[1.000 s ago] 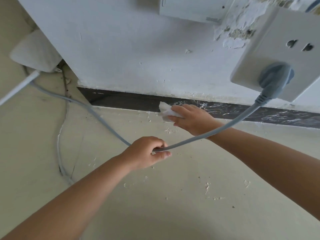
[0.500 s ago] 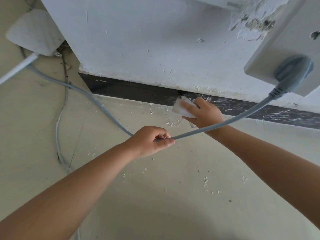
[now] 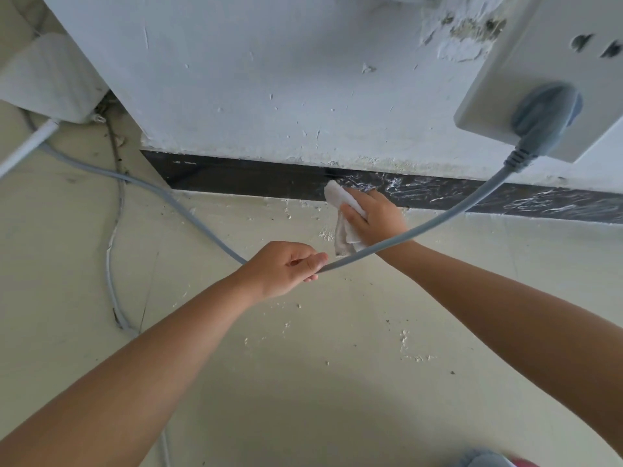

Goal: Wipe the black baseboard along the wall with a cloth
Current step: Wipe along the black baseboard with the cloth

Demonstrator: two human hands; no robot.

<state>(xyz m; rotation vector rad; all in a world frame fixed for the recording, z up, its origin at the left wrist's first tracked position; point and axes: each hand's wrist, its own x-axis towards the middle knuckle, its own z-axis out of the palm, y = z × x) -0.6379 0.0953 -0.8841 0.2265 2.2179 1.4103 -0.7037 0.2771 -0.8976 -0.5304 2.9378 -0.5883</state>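
Against the far wall, the right hand [image 3: 377, 217] pressed a white cloth [image 3: 344, 210] to the black baseboard [image 3: 256, 180], fingers curled around it. Nearer, the left hand [image 3: 283, 267] pinched the grey power cable [image 3: 438, 220].

I look down on a pale cream floor [image 3: 337, 382] flecked with white paint chips, meeting a scuffed white plaster wall [image 3: 269, 79] that carries a white socket plate [image 3: 526, 62] with a grey plug [image 3: 546, 109], whose grey cable [image 3: 168, 197] trails leftward across the floor.
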